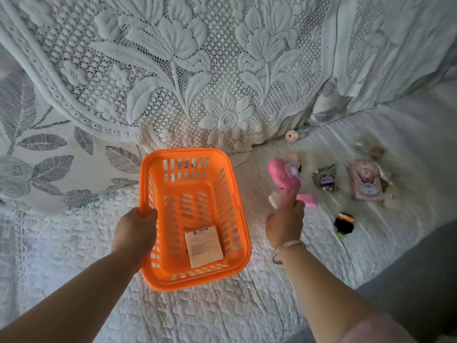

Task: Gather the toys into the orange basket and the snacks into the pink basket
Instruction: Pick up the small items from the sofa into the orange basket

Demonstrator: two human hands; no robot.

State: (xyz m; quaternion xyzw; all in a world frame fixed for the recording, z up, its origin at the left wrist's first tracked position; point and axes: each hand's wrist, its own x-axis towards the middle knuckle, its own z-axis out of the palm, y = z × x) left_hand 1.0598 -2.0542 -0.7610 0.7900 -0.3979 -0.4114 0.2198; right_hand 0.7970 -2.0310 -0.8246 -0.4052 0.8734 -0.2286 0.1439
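An orange basket (230, 194) with slotted walls is lifted over the bed, and my left hand (134, 230) grips its left rim. A small pale box (204, 246) lies flat on the basket's floor. My right hand (285, 224) holds a pink toy (282, 177) up in the air, just right of the basket. More small items lie on the bed to the right: a beaded chain piece (325, 180), a pink boxed toy (366, 180), a black and multicoloured toy (344, 224), and a pink block (308, 200) behind my right hand. No pink basket is in view.
A white lace cover (197, 70) hangs at the back. A leaf-patterned cloth (37, 157) lies on the left. Small round pastel pieces (293, 135) sit at the foot of the lace. The bed's edge (395, 263) drops away at lower right.
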